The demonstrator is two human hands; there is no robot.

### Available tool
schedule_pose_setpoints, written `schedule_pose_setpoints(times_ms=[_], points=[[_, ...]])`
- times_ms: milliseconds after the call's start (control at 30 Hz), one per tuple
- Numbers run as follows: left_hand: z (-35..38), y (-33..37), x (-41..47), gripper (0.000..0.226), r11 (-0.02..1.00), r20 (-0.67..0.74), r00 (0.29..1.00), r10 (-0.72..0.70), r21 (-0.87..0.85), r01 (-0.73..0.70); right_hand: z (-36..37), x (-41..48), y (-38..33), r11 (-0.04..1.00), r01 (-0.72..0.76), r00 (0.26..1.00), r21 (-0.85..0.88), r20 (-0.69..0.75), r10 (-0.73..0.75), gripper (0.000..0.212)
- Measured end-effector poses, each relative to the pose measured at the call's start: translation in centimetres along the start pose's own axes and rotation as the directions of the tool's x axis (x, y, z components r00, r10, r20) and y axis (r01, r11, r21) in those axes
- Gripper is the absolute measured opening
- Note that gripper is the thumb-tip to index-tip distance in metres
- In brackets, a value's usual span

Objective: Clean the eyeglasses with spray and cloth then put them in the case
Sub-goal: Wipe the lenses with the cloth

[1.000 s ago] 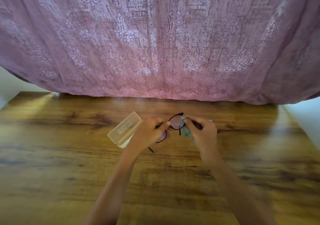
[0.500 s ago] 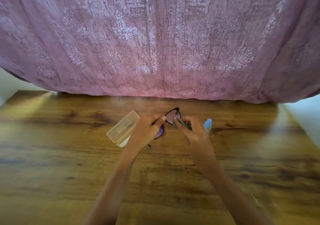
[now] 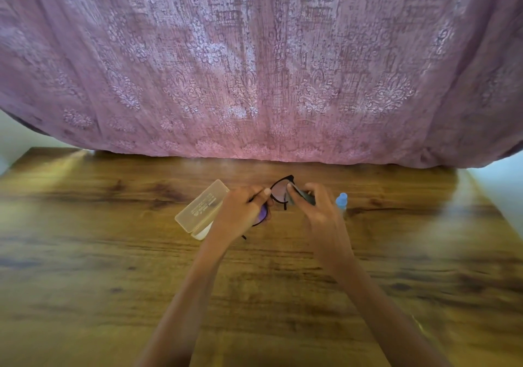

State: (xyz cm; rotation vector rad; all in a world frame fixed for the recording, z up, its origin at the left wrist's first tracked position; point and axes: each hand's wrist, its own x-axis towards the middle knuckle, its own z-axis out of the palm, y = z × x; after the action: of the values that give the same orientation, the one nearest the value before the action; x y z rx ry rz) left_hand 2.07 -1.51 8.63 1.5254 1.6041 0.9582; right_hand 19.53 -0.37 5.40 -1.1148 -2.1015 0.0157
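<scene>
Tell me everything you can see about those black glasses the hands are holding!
The black-framed eyeglasses have thin dark rims, plastic by the look, and clear lenses; the lower lens shows a purple-blue sheen. They are held tilted over the brown wooden table, one lens higher than the other. The left hand pinches the frame near the middle, hiding part of the lower lens. The right hand presses a dark grey cloth against the upper lens. One arm tip pokes out below the left hand.
</scene>
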Motion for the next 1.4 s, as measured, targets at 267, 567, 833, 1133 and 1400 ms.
schedule_pose_setpoints(times_ms=[267, 567, 833, 1133, 1400], points=[[0.2, -0.1, 0.2, 0.033, 0.999, -0.005, 1.000, 0.000, 0.045, 0.000, 0.0, -0.2, -1.3, 0.997, 0.073, 0.994, 0.031, 0.079, -0.075, 0.042], [0.1, 0.3, 0.1, 0.034, 0.996, -0.017, 1.000, 0.004, 0.088, -0.002, 0.4, 0.6, 0.2, 0.999, 0.029, 1.000, -0.021, -0.005, -0.029, 0.041], [0.2, 0.5, -0.2, 0.035, 0.996, -0.016, 0.999, 0.030, 0.085, -0.028, 0.6, 0.5, -0.3, 1.000, 0.019, 1.000, -0.013, 0.013, -0.018, 0.043], [0.1, 0.7, -0.2, 0.034, 0.993, -0.047, 0.998, 0.038, 0.111, -0.032, 1.2, 0.1, -1.2, 0.996, 0.084, 0.996, 0.001, 0.012, -0.084, 0.041], [0.1, 0.4, -0.3, 0.031, 0.996, -0.051, 0.998, 0.022, 0.086, -0.017, 1.0, 0.8, 0.6, 0.999, -0.019, 0.998, -0.031, -0.059, 0.017, 0.039]])
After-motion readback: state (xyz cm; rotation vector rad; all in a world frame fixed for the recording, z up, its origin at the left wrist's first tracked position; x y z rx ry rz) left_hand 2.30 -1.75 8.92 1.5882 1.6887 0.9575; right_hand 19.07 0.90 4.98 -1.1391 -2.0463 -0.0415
